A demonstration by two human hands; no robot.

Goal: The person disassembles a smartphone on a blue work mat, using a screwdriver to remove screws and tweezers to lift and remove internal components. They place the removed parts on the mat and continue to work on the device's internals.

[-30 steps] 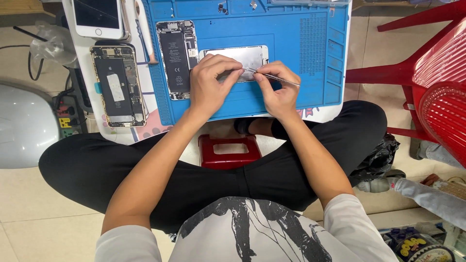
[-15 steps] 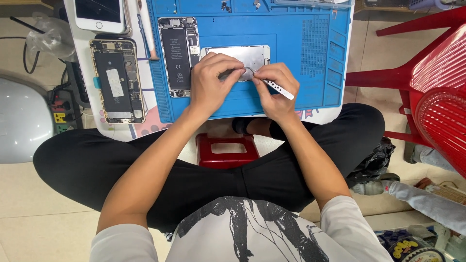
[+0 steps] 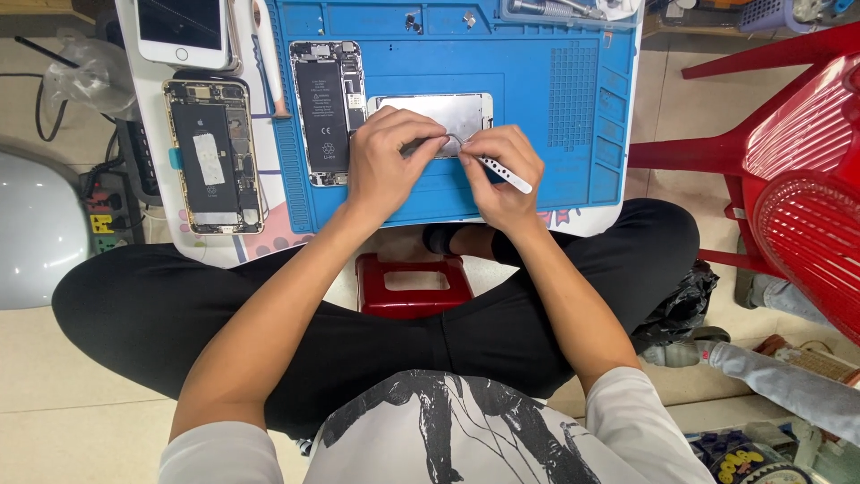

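A silver phone screen panel (image 3: 452, 112) lies back-side up on the blue repair mat (image 3: 537, 193). My left hand (image 3: 387, 161) rests on its near edge, fingers pinched on a thin metal part of the panel. My right hand (image 3: 502, 170) holds a white-handled tool (image 3: 506, 175), its tip at the panel's near edge close to my left fingers. An opened phone body with a black battery (image 3: 324, 108) lies on the mat just left of my left hand.
A second opened phone (image 3: 210, 152) and a white phone, screen up (image 3: 184, 31), lie on the white table left of the mat. A red stool (image 3: 414, 285) stands under the table. Red plastic chairs (image 3: 788, 179) stand at the right. Another person's leg (image 3: 788, 385) shows lower right.
Both hands stay on the panel's near edge. The white tool in my right hand has tilted a little. The view has shifted slightly.
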